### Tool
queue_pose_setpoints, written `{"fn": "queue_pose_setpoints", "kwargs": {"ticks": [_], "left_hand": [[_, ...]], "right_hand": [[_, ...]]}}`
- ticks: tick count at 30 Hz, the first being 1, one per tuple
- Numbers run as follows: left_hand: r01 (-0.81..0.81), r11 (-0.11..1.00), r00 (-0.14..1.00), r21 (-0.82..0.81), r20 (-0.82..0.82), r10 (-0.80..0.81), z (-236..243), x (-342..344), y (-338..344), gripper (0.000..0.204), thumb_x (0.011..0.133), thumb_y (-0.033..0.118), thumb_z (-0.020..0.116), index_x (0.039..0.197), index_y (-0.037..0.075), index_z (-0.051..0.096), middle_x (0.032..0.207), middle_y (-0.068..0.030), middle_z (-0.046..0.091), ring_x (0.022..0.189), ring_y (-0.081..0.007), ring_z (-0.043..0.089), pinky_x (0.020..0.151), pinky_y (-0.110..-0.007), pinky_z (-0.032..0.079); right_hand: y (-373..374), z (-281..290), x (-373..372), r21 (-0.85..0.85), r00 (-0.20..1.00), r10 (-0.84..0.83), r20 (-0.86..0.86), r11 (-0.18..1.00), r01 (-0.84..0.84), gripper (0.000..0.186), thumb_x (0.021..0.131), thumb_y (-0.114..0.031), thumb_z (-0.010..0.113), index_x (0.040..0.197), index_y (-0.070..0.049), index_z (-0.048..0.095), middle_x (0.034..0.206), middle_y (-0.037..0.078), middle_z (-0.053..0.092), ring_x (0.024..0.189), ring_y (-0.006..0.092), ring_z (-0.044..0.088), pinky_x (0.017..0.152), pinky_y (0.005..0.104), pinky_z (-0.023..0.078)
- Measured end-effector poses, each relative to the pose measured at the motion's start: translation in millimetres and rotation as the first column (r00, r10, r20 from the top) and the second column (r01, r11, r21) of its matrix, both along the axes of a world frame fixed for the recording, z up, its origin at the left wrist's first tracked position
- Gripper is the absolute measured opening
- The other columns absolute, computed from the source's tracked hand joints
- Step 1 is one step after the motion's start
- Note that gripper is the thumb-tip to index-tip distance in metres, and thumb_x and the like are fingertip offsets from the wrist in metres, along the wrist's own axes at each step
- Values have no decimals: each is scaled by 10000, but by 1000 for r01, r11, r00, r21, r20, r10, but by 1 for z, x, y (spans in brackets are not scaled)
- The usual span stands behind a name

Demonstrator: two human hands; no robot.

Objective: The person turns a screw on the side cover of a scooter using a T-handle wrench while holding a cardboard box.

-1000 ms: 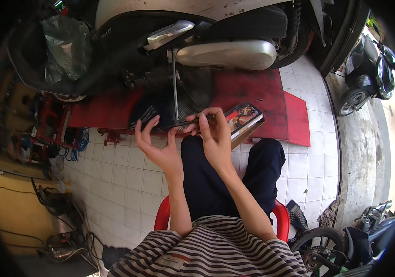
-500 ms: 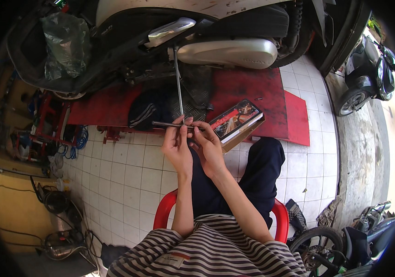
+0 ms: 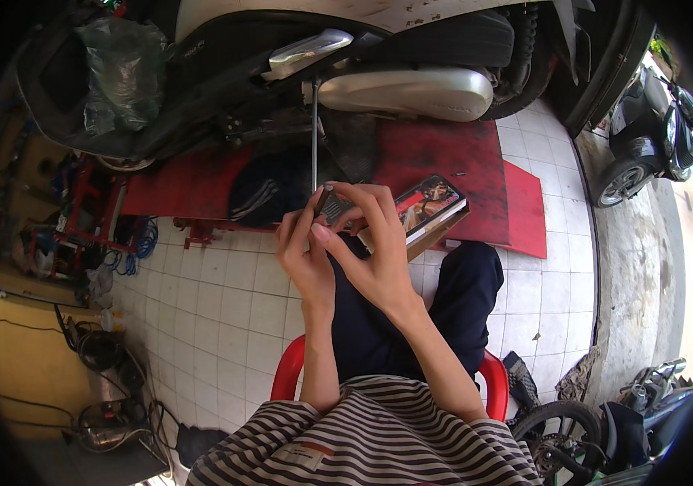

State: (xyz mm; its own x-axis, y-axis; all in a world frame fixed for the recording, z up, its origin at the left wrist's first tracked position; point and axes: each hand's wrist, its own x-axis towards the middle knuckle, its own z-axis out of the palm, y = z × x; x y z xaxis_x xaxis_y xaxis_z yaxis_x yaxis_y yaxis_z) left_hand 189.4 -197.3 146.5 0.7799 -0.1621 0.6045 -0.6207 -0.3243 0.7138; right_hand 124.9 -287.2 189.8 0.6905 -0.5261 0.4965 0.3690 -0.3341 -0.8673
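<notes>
A metal T-handle wrench (image 3: pixel 315 138) reaches from beneath the scooter's side down to my hands, its long shaft nearly straight. My left hand (image 3: pixel 306 263) is closed around the handle end, where the shaft meets the crossbar. The dark crossbar (image 3: pixel 322 200) shows as a short stub between my fingers. Just to the right, my right hand (image 3: pixel 379 251) arches over with thumb and fingers apart, its index fingertip at the crossbar. The wrench's far end is hidden by the scooter (image 3: pixel 399 93). Behind my right hand lies an open cardboard box (image 3: pixel 427 206) with a printed lid.
The scooter stands over a red lift platform (image 3: pixel 444 154). A dark cap-like cloth (image 3: pixel 261 190) lies on it. A plastic bag (image 3: pixel 124 77) sits on the scooter's footboard. Cables and a machine (image 3: pixel 104 405) are at lower left; a motorcycle wheel (image 3: pixel 561 437) is at lower right.
The crossbar has swung from lying crosswise to pointing toward the scooter. My right hand has opened its fingers and risen over the handle; my left hand has stayed near it.
</notes>
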Motion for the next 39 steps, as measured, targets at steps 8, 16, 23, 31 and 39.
{"fn": "queue_pose_setpoints", "kwargs": {"ticks": [8,16,23,31,39], "left_hand": [[70,990,979,-124,-184,-92,-22,-6,-10,132,904,-84,630,1018,-38,676,815,-133,689,747,-205,669,654,-309,477],[78,979,988,-191,-115,-101,-18,-22,-22,267,933,72,648,1183,-10,602,1007,-76,663,941,-159,652,778,-277,484],[-4,916,973,-402,-214,-89,-41,-25,-25,312,962,110,631,1247,-1,570,1104,-89,650,1020,-167,643,850,-288,484],[7,928,980,-373,-182,-80,-43,-23,-21,333,987,117,612,1292,7,535,1137,-100,646,1025,-169,646,881,-296,487],[62,986,994,-156,-76,-75,-48,11,10,355,1013,124,592,1337,15,500,1170,-111,642,1029,-172,650,912,-304,490]], "right_hand": [[-14,7,9,-293,995,-58,-83,955,32,169,887,-29,689,1055,-51,688,892,95,626,738,283,665,640,372,527],[-7,9,25,-580,997,-42,-69,814,-6,325,749,-86,668,1072,-99,695,949,58,594,856,224,668,717,359,537],[1,12,44,-763,997,14,-75,643,-66,333,742,-80,651,1072,-66,692,985,58,590,891,230,688,742,369,560],[16,27,58,-647,997,-4,-78,761,-48,244,800,-49,685,1000,4,555,981,109,549,844,240,689,594,362,536],[5,31,50,-407,998,12,-66,913,-38,278,858,37,630,1090,-14,487,991,141,559,786,353,657,628,420,525]]}}
